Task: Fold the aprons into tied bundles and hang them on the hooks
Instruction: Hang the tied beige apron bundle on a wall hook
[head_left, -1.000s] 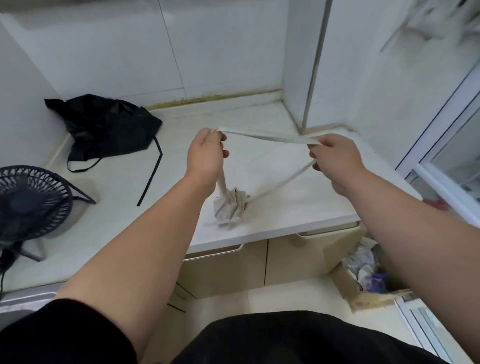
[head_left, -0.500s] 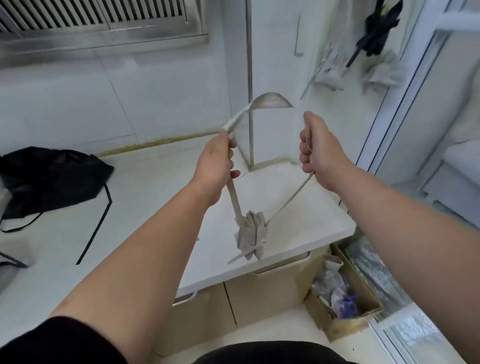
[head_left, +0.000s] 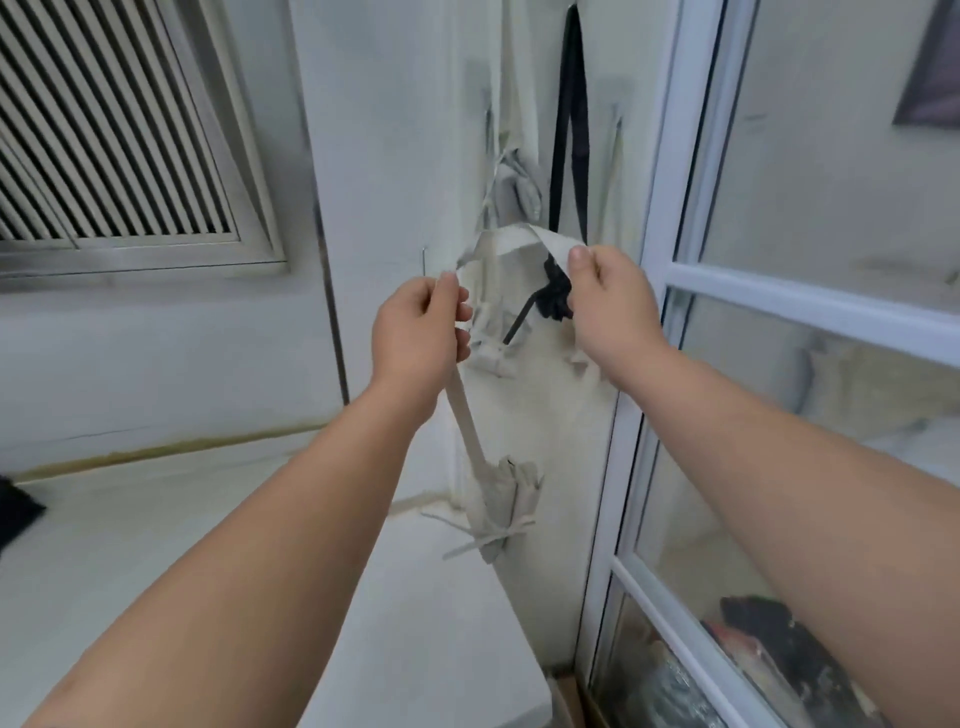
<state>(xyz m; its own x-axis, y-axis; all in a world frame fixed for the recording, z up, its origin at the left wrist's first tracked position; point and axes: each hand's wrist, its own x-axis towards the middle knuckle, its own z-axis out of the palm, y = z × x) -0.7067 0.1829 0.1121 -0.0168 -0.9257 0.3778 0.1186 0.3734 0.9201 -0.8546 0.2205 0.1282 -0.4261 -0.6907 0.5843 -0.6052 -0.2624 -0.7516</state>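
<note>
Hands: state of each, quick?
Left hand: pinching the apron strap, bundle hanging below.
Right hand: pinching the same strap's other side.

Only one view to go on: a wide-angle cam on the person's head, aimed forward into a plain white wall corner (head_left: 395, 130). It's close, about arm's length, with both forearms coming in from the bottom corners. The left hand (head_left: 421, 327) and right hand (head_left: 608, 306) meet mid-frame, and the beige fabric strap (head_left: 550, 240) they pinch sits dead centre. A grey louvred metal vent (head_left: 104, 130) fills the top left, a white-framed glass door (head_left: 670, 260) the right, a white countertop (head_left: 156, 519) the lower left.
</note>
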